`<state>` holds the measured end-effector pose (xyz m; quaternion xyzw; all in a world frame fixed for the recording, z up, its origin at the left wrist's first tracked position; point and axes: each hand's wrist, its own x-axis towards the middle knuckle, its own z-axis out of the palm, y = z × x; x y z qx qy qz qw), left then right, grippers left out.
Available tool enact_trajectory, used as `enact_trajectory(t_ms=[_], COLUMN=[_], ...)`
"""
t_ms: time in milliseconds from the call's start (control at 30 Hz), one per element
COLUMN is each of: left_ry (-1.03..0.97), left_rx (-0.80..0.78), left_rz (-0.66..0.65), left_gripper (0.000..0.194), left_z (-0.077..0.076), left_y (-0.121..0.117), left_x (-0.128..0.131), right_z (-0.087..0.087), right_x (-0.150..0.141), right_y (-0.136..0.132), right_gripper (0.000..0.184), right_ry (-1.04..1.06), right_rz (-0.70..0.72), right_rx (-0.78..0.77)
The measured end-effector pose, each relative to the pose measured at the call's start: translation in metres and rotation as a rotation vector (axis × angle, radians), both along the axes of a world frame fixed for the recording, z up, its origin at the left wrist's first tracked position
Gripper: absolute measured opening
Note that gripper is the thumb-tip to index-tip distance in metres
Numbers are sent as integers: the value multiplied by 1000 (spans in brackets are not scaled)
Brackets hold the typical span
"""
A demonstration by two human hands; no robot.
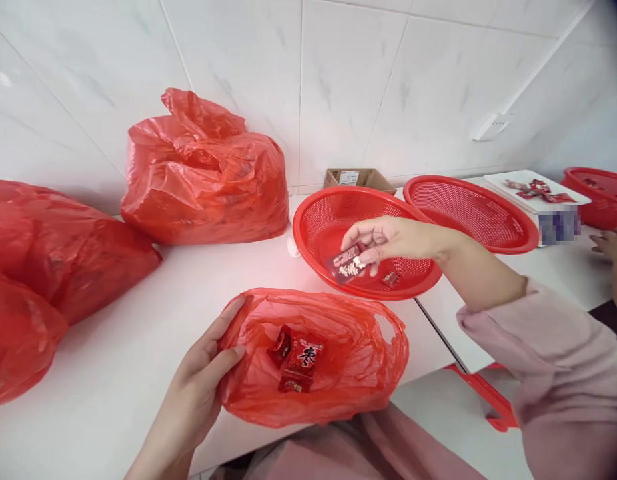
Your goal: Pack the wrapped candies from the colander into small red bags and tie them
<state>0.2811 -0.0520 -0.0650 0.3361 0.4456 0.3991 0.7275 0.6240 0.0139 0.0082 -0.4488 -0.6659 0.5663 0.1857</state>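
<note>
My left hand [208,367] pinches the left rim of an opened red plastic bag [358,373] at the table's front edge. Inside the bag lie a few red snack packets [305,357], one printed with a large black character. Above the near red perforated basket [313,220], my right hand [378,243] is closed on a small snack packet [347,265], dark red and partly clear with pale pieces showing. Another small wrapped packet [390,277] rests in that basket, below the right hand. My right hand and forearm hide part of the basket.
Two full red bags, one at the back [208,180] and one at the left [63,247], stand on the white table [138,347]. A cardboard box [361,179], a second basket [468,213] and a scale with packets [553,190] line the wall. Another person's hand [611,247] shows at right.
</note>
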Motion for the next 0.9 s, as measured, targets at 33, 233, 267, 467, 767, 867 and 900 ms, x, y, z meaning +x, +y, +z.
enact_trajectory(t_ms=[33, 233, 267, 467, 767, 867, 900], left_ry=[-1, -9, -4, -22, -20, -8, -2], left_rx=[2, 7, 13, -4, 9, 4, 3], left_rz=[-3, -14, -14, -1, -10, 2, 7], left_gripper=[72, 76, 75, 79, 80, 77, 77], left_z=[0, 1, 2, 1, 0, 1, 1], left_y=[0, -1, -1, -4, -6, -6, -6], left_x=[1, 2, 2, -3, -5, -5, -5], right_z=[5, 15, 13, -33, -77, -58, -50], right_x=[-13, -52, -46, 19, 49, 47, 45], right_y=[-9, -30, -27, 7, 26, 23, 20], right_gripper=[31, 33, 33, 51, 17, 28, 32], right_ry=[10, -276, -359, -1056, -1032, -780, -624], right_rz=[32, 11, -43, -17, -36, -77, -99], right_rx=[-13, 209, 278, 78, -74, -11, 6])
